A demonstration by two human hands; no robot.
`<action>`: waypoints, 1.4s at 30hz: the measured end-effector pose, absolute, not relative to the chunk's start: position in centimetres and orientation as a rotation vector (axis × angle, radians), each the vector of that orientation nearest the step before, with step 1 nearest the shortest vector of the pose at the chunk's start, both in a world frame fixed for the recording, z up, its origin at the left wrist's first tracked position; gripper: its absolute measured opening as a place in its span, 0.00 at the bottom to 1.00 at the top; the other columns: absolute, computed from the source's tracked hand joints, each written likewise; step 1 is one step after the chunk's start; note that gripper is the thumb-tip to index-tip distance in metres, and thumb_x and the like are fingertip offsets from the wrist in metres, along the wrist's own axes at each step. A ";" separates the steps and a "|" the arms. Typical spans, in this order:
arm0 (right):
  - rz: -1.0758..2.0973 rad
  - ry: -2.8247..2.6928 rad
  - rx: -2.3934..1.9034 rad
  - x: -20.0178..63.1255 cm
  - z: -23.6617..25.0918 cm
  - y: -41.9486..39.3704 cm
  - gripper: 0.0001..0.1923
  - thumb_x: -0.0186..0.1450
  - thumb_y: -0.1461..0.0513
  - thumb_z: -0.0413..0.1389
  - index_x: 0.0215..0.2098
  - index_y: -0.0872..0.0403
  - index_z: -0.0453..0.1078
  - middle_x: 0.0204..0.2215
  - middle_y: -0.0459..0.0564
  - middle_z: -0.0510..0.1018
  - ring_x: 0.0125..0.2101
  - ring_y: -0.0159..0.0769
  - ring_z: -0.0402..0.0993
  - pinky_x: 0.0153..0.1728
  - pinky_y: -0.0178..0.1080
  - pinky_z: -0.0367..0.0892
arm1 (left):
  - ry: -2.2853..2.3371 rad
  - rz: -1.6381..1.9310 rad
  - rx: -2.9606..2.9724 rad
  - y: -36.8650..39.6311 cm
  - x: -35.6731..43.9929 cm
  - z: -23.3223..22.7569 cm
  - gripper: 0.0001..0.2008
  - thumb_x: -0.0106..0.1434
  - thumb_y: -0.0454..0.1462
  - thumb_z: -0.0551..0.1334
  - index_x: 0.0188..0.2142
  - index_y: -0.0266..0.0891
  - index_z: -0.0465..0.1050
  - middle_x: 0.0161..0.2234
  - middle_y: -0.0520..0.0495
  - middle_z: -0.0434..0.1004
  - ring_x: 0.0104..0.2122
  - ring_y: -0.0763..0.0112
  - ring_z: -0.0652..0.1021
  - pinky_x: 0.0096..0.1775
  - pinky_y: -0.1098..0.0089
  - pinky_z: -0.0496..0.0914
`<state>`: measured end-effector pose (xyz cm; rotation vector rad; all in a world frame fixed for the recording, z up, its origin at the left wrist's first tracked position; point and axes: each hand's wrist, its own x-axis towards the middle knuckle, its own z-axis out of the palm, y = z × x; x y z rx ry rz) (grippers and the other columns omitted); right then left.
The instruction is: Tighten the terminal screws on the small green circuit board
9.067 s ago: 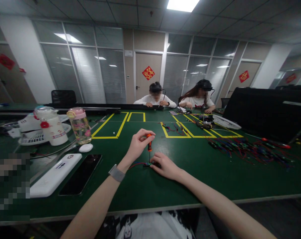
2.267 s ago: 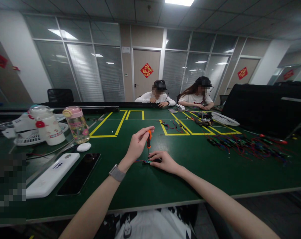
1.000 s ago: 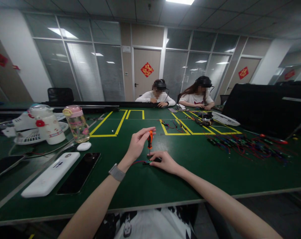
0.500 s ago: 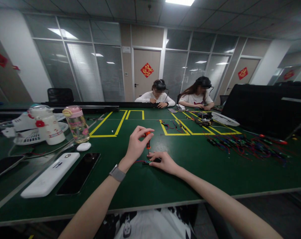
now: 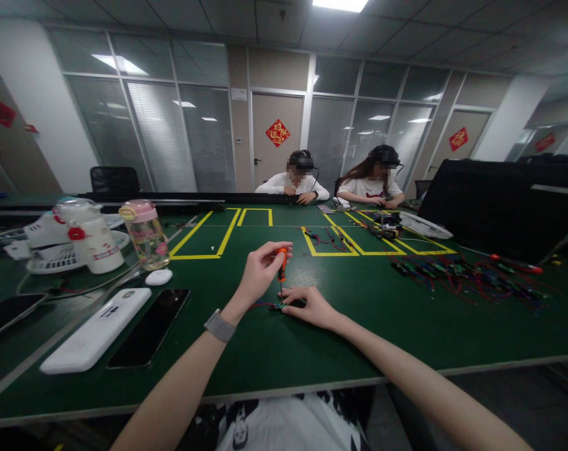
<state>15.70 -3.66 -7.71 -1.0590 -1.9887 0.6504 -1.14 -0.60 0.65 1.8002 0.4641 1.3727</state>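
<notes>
Left hand [image 5: 258, 272] pinched shut round the orange handle of a small screwdriver [image 5: 282, 264], shaft upright, tip down on a tiny circuit board [image 5: 278, 306]. Right hand [image 5: 312, 305] pressed flat, fingertips closed on that board, pinning it to the table [image 5: 274, 351]. Best done with the shaft kept plumb, light downward pressure, small twists from the fingertips, board clamped firm. Trailing left of the board, a thin red wire [image 5: 258, 306]. Under the board, matte green table felt with yellow tape lines. Well left of the board, a glossy black phone [image 5: 150, 326] and a smooth white slab-shaped case [image 5: 96, 329]. Far right of the board, a tangled wire heap [image 5: 462, 279].
</notes>
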 end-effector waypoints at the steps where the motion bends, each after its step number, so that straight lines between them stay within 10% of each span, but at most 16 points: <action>1: 0.652 -1.993 -1.054 15.7 -7.7 -3.6 0.07 0.56 0.62 0.64 0.34 0.53 0.80 0.43 0.56 0.81 0.48 0.45 0.76 0.57 0.52 0.63 | 0.471 1.384 1.820 -0.6 -1.2 0.7 0.11 0.64 0.37 0.60 0.44 0.38 0.76 0.41 0.44 0.76 0.38 0.69 0.79 0.40 0.70 0.74; 8: 0.686 -1.955 -1.063 15.8 -7.9 -3.5 0.09 0.55 0.60 0.65 0.35 0.52 0.80 0.43 0.55 0.81 0.48 0.45 0.77 0.57 0.52 0.64 | 0.526 1.478 1.897 -0.9 -1.1 0.7 0.09 0.59 0.39 0.65 0.39 0.41 0.79 0.35 0.48 0.68 0.34 0.73 0.74 0.32 0.76 0.71; 21: 0.696 -1.963 -1.069 15.9 -7.9 -3.4 0.10 0.54 0.58 0.66 0.34 0.52 0.80 0.43 0.55 0.81 0.49 0.47 0.76 0.57 0.53 0.63 | 0.437 1.297 1.661 -0.6 -1.2 1.1 0.19 0.63 0.42 0.61 0.49 0.34 0.74 0.50 0.37 0.77 0.46 0.56 0.79 0.46 0.59 0.74; 32: 0.701 -1.955 -1.090 15.9 -8.1 -3.3 0.10 0.54 0.59 0.66 0.34 0.53 0.80 0.44 0.56 0.81 0.49 0.47 0.75 0.56 0.52 0.64 | 0.579 1.455 1.849 -0.7 -1.2 1.0 0.09 0.58 0.39 0.66 0.37 0.38 0.78 0.36 0.47 0.75 0.34 0.70 0.77 0.35 0.72 0.73; 42: 0.733 -1.923 -1.096 15.8 -8.1 -3.4 0.09 0.53 0.61 0.66 0.33 0.54 0.80 0.44 0.58 0.81 0.49 0.46 0.76 0.55 0.51 0.66 | 0.482 1.334 1.862 -0.8 -1.2 0.9 0.16 0.68 0.40 0.54 0.51 0.39 0.72 0.47 0.42 0.75 0.45 0.64 0.77 0.45 0.65 0.72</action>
